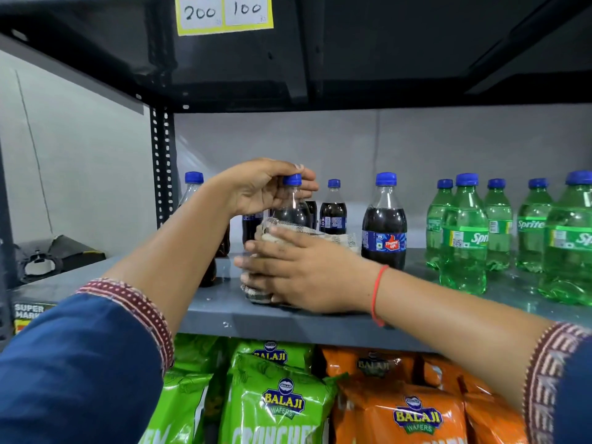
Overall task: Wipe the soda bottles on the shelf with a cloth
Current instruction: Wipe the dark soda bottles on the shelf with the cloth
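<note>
A dark cola bottle with a blue cap stands near the front of the grey shelf. My left hand grips it around the neck and cap. My right hand presses a pale checked cloth around the bottle's lower body, hiding its label. More cola bottles stand around it: one at the far left, one behind and one to the right with its label showing.
Several green Sprite bottles fill the shelf's right side. Green and orange snack bags hang on the level below. A black perforated post stands at the left, and a yellow price tag is stuck on the upper shelf.
</note>
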### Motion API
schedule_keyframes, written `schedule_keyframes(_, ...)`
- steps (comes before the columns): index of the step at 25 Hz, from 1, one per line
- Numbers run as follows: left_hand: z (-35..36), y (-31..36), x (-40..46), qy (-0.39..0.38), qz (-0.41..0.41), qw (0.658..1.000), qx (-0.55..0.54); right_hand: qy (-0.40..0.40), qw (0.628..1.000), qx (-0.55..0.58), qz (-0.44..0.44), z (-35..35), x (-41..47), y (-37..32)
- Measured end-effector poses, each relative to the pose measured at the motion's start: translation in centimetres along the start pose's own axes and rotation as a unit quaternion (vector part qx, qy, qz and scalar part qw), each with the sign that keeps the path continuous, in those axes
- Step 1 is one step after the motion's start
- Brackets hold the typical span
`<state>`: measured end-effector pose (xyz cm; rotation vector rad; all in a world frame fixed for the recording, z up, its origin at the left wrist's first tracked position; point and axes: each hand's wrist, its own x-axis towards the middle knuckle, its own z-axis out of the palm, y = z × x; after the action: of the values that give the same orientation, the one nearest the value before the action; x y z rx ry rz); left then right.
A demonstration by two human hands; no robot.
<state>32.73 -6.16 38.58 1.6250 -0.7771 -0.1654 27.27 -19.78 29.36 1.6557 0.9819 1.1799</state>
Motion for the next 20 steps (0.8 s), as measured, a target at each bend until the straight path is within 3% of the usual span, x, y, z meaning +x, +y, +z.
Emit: schedule_keyframes(20,0.7,0.5,-0.6,0.011,-0.023,0.999,-0.021,0.030,0.999,0.014,0.001,0.1,-0.1,1.9)
